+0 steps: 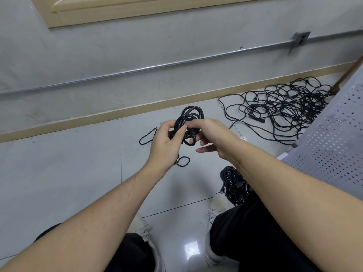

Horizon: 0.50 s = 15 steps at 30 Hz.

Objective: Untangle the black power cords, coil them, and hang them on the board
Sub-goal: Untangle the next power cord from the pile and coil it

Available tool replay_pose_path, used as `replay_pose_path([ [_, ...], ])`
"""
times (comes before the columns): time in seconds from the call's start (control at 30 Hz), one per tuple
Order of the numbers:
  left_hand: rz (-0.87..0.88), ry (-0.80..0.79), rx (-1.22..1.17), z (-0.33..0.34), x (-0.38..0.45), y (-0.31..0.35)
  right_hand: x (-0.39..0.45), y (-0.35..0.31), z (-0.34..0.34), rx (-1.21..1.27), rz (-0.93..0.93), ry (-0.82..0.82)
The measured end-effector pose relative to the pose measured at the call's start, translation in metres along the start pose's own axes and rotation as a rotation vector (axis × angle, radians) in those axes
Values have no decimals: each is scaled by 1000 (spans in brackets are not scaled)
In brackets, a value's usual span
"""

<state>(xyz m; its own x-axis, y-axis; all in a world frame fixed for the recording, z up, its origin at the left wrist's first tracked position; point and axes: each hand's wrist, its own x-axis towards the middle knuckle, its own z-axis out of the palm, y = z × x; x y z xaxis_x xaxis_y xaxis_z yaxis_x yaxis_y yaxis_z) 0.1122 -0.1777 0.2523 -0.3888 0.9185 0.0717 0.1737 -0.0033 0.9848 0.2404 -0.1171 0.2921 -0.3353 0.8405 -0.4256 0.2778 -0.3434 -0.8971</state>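
Black rubbery cord fills both hands at mid-frame, above the floor. The left hand (166, 139) grips the coiled power cord (189, 122) round its gathered middle, where the loops cross; the right hand (211, 134) pinches a wrap at the coil's waist, lower fingers spread loose. It looks light, limp and springy, likely to slump open unless held at the crossing. A loose tail (183, 160) dangles below. Further out, a tangled cord pile (284, 108) sprawls on the glossy tiled floor (68, 163) near the baseboard, by a perforated grey board (334, 150) at the right edge.
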Motion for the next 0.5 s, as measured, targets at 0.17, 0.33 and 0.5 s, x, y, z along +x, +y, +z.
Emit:
replay_pose_path([
  [0.17, -20, -59, 139, 6, 1, -1, 2, 6, 4, 49, 10, 61],
  [0.33, -63, -42, 144, 5, 2, -1, 0, 9, 2, -5, -89, 57],
  [0.5, -74, -66, 117, 2, 2, 5, 3, 8, 3, -84, -226, 6],
])
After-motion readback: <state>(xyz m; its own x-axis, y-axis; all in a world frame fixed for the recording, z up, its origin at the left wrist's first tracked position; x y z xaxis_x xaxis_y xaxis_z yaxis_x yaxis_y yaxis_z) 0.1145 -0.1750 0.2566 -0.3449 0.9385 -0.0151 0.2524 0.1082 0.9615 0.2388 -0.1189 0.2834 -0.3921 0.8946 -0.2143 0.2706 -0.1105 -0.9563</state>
